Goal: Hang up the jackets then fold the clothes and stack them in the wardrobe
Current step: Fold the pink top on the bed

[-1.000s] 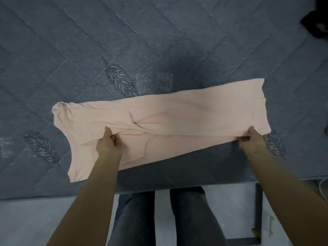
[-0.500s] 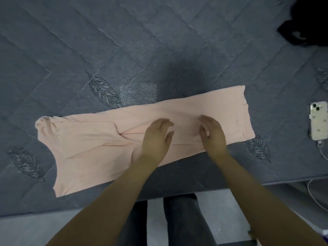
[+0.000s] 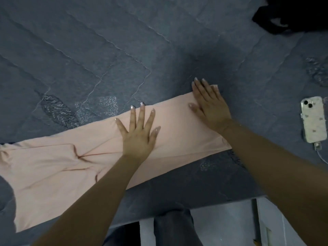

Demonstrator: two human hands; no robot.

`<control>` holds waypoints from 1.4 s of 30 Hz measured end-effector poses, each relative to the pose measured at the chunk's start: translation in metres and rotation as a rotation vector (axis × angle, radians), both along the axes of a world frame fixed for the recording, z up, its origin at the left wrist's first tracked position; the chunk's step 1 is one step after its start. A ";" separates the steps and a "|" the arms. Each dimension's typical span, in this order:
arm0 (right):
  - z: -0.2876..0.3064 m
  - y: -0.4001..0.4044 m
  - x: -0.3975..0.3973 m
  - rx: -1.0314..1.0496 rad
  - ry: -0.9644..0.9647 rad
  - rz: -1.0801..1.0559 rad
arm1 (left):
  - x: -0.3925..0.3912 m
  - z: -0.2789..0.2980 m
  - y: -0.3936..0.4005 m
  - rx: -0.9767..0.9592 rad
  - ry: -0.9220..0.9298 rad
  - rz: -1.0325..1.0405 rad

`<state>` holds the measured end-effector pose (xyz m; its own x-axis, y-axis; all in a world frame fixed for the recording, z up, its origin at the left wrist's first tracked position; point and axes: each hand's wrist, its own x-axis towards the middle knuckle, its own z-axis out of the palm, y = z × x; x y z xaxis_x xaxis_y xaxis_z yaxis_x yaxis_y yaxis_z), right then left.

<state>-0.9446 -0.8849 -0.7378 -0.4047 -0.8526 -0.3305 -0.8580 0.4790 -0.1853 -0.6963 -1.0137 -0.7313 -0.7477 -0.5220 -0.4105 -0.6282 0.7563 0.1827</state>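
Both hands had slid rightward along the garment (image 3: 177, 128) since the earlier frame.
Left hand (image 3: 138, 130) lay flat, fingers spread; right hand (image 3: 209, 105), fingers together, pressed the soft peach strip's right end, near the quilted grey bed's (image 3: 124, 41) front edge.

Under our flat right hand (image 3: 210, 105) the far end of the peach garment (image 3: 53, 171) is hidden; left of our spread left hand (image 3: 139, 132) it runs off the frame edge. The black item (image 3: 298, 13) beyond is cropped, too dark to identify
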 end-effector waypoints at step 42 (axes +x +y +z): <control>0.173 -0.031 0.362 -0.676 -0.645 -0.758 | 0.068 0.190 -0.209 0.817 0.163 -0.011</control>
<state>-0.5829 -0.9162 -0.5653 -0.8028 -0.5483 -0.2344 -0.0569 0.4617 -0.8852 -0.6281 -1.2226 -0.5413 -0.8340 -0.0989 -0.5428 -0.5395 0.3519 0.7649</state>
